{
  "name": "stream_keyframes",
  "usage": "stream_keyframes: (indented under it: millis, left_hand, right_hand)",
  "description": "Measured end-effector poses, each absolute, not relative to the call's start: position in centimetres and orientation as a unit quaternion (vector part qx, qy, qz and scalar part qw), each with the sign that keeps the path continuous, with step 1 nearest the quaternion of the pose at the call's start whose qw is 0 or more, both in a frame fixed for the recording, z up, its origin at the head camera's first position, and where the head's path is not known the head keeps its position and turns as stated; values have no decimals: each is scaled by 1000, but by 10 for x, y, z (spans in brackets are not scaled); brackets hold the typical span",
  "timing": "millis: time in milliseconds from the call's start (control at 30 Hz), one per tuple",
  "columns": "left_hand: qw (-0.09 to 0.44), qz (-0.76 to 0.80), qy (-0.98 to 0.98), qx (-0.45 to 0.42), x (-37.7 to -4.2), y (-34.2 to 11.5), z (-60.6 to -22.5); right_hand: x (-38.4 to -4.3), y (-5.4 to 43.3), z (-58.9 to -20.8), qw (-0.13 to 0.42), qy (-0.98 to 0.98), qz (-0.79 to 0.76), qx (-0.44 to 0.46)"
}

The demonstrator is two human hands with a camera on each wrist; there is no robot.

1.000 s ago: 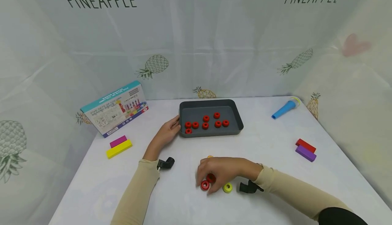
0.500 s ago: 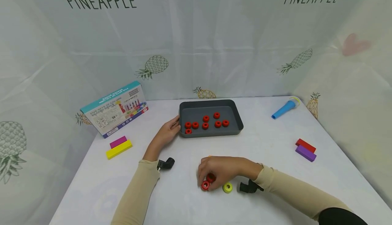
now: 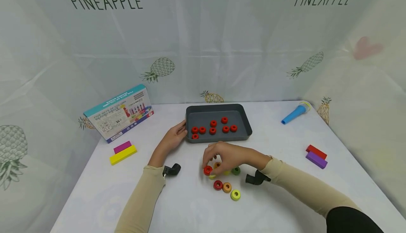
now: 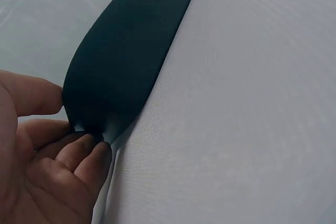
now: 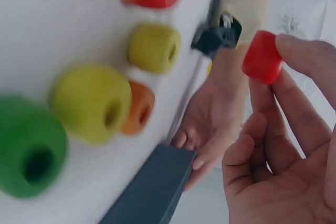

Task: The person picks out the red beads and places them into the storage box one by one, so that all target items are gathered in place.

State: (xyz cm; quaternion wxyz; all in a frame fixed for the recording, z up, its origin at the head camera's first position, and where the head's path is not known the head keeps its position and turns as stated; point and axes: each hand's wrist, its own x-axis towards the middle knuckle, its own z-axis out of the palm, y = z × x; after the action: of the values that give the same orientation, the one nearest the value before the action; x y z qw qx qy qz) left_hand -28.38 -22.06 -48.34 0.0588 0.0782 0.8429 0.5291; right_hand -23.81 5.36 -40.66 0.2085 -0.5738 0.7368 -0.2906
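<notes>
My right hand [image 3: 226, 154] pinches a red bead [image 5: 262, 57] between thumb and fingertip, raised above the table. Under and beside this hand lie loose beads, among them a green bead [image 5: 26, 135], a yellow bead [image 5: 86, 100] and an orange bead [image 5: 140, 103]. Closer to me are another red bead [image 3: 215, 185], an orange bead [image 3: 225, 190] and a yellow bead [image 3: 233, 196]. At the left end of a dark grey tray [image 3: 234, 112], my left hand [image 3: 171, 138] grips the corner, fingers curled against its wall [image 4: 115, 66]. Several red beads sit inside the tray.
A printed box [image 3: 122, 113] leans at the back left, with a magenta block [image 3: 122, 147] and a yellow block [image 3: 123, 155] before it. To the right are a blue toy microphone [image 3: 294, 114], a red block [image 3: 316, 152] and a purple block [image 3: 316, 159].
My right hand has lifted a red bead and moved it away from me toward the tray, uncovering the loose beads behind. The left hand stays at the tray.
</notes>
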Motion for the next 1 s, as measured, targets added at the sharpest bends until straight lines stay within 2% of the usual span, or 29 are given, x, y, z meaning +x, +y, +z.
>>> stream_keyframes:
  millis: [567, 1000]
  left_hand:
    - [52, 517, 851, 81, -282, -220, -483]
    - [53, 539, 836, 85, -280, -221, -481]
  right_hand:
    - [-310, 19, -393, 115, 792, -317, -508]
    - [-363, -2, -410, 72, 881, -261, -388]
